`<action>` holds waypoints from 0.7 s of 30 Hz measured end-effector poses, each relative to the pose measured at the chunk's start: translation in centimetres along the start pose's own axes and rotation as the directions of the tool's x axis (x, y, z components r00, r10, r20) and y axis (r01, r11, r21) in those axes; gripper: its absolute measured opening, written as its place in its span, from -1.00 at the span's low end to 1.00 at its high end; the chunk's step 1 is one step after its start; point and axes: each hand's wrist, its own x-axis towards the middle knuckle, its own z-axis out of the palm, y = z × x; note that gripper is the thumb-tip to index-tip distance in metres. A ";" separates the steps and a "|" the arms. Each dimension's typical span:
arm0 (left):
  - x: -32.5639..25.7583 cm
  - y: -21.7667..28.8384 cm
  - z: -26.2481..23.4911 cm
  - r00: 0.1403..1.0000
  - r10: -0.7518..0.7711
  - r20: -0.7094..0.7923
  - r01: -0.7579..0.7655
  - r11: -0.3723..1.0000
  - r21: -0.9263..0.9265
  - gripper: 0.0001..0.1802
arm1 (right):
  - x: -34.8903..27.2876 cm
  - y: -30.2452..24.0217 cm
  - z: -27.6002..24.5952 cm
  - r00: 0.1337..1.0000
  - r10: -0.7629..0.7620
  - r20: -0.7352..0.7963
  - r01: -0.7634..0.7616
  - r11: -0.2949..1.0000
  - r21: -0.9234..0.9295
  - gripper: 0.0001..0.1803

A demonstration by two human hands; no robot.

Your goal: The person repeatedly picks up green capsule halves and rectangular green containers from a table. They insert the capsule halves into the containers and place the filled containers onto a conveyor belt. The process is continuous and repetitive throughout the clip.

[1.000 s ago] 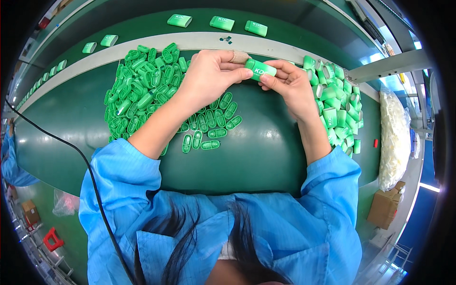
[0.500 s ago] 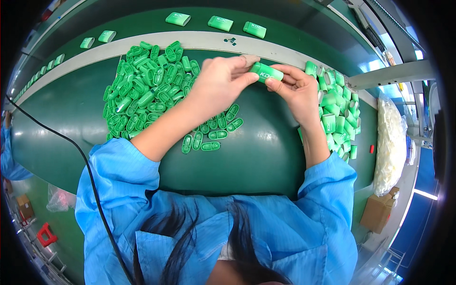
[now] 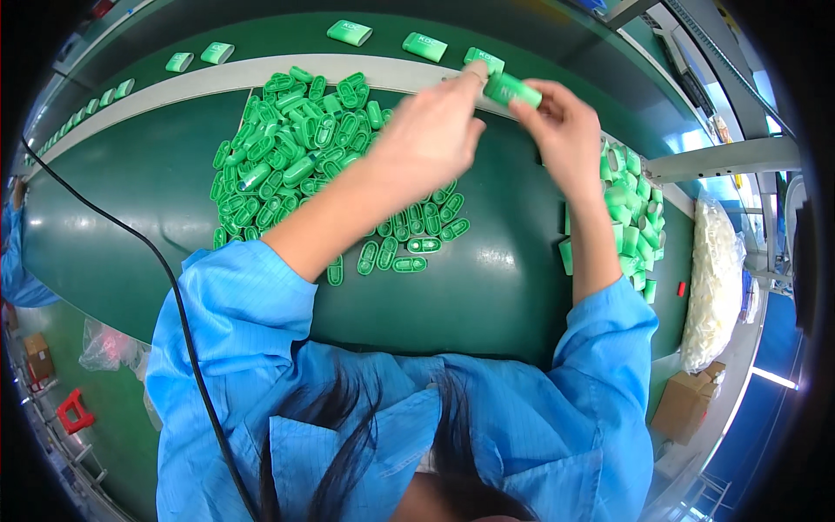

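A flat green plastic case (image 3: 513, 90) is pinched between the thumb and fingers of my right hand (image 3: 570, 130), above the pale strip at the workbench's far edge. Beside its left end is my left hand (image 3: 430, 126), smeared by motion, with the forefinger stretched forward and the other fingers unclear. Just behind that fingertip lies another green case (image 3: 487, 60), partly covered. Under and left of my left forearm spreads a heap of small oval green end caps (image 3: 287, 143). To the right of my right wrist is a pile of pale green sleeves (image 3: 642, 230).
Past the pale strip (image 3: 287, 68), finished-looking green cases (image 3: 350, 33) stand spaced along a green belt. A grey metal bar (image 3: 726, 160) juts in at right, near a bag of whitish pieces (image 3: 709, 287). A black cable (image 3: 130, 239) hangs at left.
Both hands and the green case have moved up and slightly right. My left fingers have come off the case's left end. The whole view has shifted a little.
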 end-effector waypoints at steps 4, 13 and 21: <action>0.3 -2.6 -4.1 0.999 -0.030 0.039 0.005 0.842 0.540 -0.66 | 6.5 4.7 -1.9 0.988 0.124 -0.093 -0.144 0.957 -0.250 -0.58; -0.1 -3.0 -3.5 0.966 -0.099 0.238 -0.021 0.890 0.456 -0.81 | 5.3 5.8 -5.3 0.998 0.047 0.038 -0.024 0.878 -0.478 -0.56; -0.7 -1.4 -0.4 0.976 0.201 0.089 -0.219 0.914 0.342 -0.82 | -2.3 1.0 -5.1 0.973 0.130 0.190 0.001 0.823 -0.568 -0.64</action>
